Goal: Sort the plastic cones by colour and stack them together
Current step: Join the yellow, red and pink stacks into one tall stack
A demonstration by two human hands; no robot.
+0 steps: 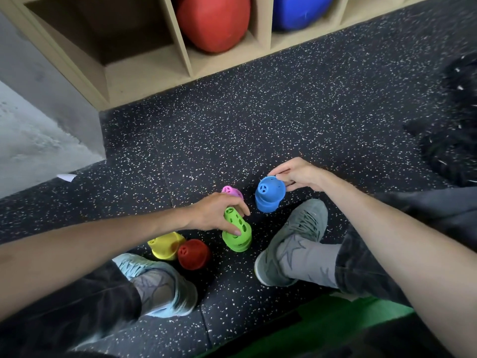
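Note:
Five colour groups of perforated plastic cones stand on the speckled black floor between my feet. My left hand (215, 211) grips the tall green cone stack (237, 235) near its top. My right hand (296, 174) pinches the top of the blue cone stack (268, 195), which leans a little. A pink cone (231, 191) peeks out just behind my left hand, mostly hidden. A yellow cone (166, 245) and a red cone (193, 254) sit side by side, touching, near my left shoe.
My grey shoes (293, 244) flank the cones. A wooden cubby shelf (144, 73) at the back holds a red ball (214, 21) and a blue ball (299, 11). A concrete wall stands at left, a green mat (335, 319) at the bottom.

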